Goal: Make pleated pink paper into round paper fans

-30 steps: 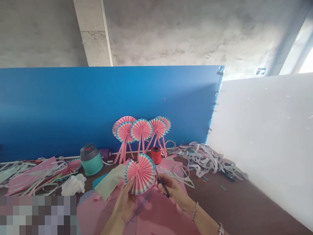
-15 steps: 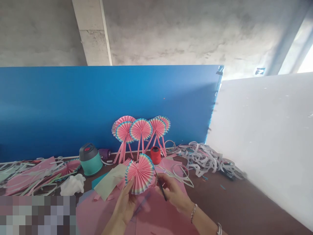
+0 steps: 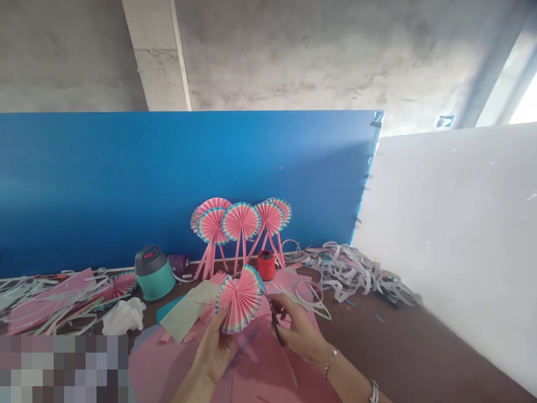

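Observation:
My left hand (image 3: pixel 213 350) grips a pleated pink paper fan (image 3: pixel 238 299) with a rainbow-coloured rim, which is partly folded and tilted. My right hand (image 3: pixel 298 330) is shut on a pair of black-handled scissors (image 3: pixel 276 324), their blades pointing up at the fan's right edge. The blades appear to touch that edge, though my fingers hide part of the scissors. Beneath both hands lies a large pink paper sheet (image 3: pixel 247 364), with a pale green paper piece (image 3: pixel 188 310) to the left.
Several finished paper fans on strip stems (image 3: pixel 240 221) lean against a blue panel (image 3: pixel 168 179), beside a red thread spool (image 3: pixel 266 265). A teal flask (image 3: pixel 154 273), white crumpled tissue (image 3: pixel 123 316) and paper strips (image 3: pixel 348 271) lie about the brown table (image 3: pixel 390 352).
The fan has narrowed and folded further in my left hand. My right hand and the scissors have shifted slightly left, closer to its edge.

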Demonstrator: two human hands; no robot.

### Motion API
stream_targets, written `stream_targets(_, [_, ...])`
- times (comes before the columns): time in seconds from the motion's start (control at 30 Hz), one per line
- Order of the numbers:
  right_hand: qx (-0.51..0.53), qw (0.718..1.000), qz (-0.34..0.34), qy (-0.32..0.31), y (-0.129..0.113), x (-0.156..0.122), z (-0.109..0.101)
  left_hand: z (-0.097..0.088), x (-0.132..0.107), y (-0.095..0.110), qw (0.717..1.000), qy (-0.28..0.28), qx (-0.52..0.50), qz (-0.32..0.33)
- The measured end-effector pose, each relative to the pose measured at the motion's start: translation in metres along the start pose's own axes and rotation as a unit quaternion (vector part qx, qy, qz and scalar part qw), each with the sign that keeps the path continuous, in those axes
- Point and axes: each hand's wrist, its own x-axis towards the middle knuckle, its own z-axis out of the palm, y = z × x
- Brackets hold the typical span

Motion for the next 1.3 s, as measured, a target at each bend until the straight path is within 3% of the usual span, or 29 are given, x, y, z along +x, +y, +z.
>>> stream_targets(0.3, [-0.057, 0.997, -0.058, 0.012, 0.004, 0.0, -0.004, -0.003, 0.004, 0.001, 1.0, -0.003, -0.012, -0.009])
stream_targets(0.5, [-0.111, 0.991, -0.063, 0.026, 0.002, 0.0, -0.007, -0.006, 0.008, 0.0, 1.0, -0.016, -0.005, 0.004])
stream_targets(0.93, [-0.129, 0.988, -0.077, 0.021, 0.0, 0.001, -0.01, -0.003, 0.004, 0.003, 1.0, 0.0, -0.005, -0.026])
stream_targets(1.13, [-0.143, 0.985, -0.087, 0.038, -0.006, 0.001, -0.012, -0.007, 0.007, 0.001, 0.999, -0.032, -0.005, -0.042])
stream_targets(1.3, [-0.152, 0.985, -0.077, 0.021, -0.008, 0.0, -0.012, -0.004, 0.006, 0.003, 1.0, -0.011, -0.003, -0.027])
